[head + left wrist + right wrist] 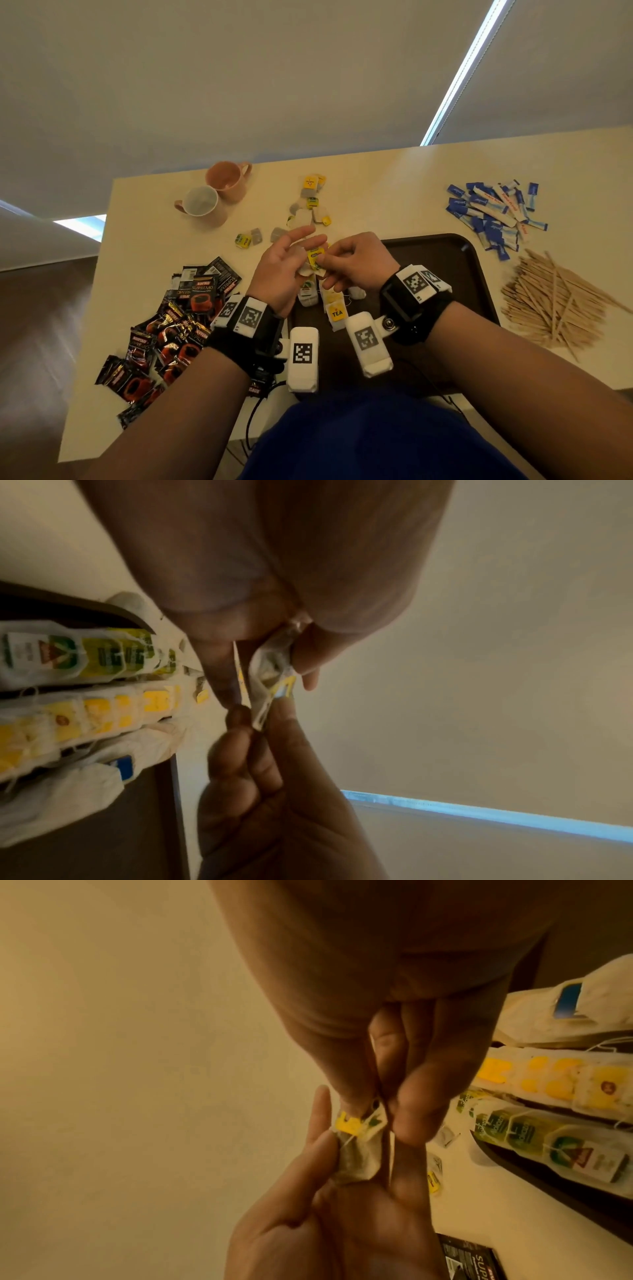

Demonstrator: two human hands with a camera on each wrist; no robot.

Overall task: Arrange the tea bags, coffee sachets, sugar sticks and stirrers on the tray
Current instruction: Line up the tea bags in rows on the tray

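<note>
Going L to R w/ the tray [474, 270] as landmark: coffee sachets [178, 325] are lying heaped left of it, prob. waiting their turn. Left hand [284, 270] is cradling a tea bag [313, 263] above the tray's left edge while right hand [356, 263] is pinching its tag, likely straightening it for the tea rows [330, 301] already on the tray. Sugar sticks [496, 216] and stirrers [555, 301] are sitting right of it, untouched.

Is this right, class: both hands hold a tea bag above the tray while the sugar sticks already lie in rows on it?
Not quite. The head view shows the sugar sticks piled on the table, beside the tray. Both the left hand and right hand do hold the tea bag.
</note>
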